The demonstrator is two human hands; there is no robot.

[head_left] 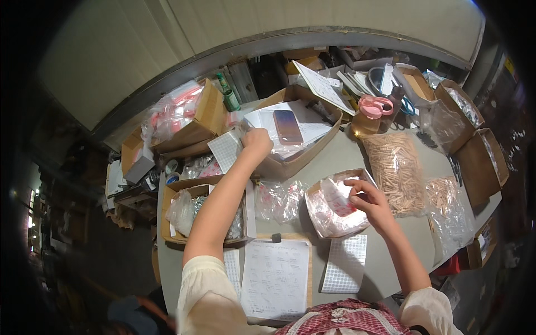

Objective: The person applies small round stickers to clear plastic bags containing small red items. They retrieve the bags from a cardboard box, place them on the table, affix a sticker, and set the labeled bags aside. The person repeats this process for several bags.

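My left hand (258, 143) reaches to the near left edge of a large cardboard box (312, 158). Its fingers are curled closed, and their tips are hidden, so what they hold cannot be made out. Next to them leans a white sheet of small round stickers (225, 152). My right hand (371, 204) hovers over a small open box (340, 232) of clear plastic bags. Its fingers are bent and apart, close above a clear bag with red print (337, 199). Inside the large box, a smartphone (288, 127) rests on white papers.
More clear bags (277, 200) lie between the boxes. A written sheet on a clipboard (275, 276) and another sticker sheet (345, 264) are nearest me. At right lies a big bag of wooden pegs (395, 173), with pink scissors (375, 106) behind. A carton of metal parts (177, 237) stands left.
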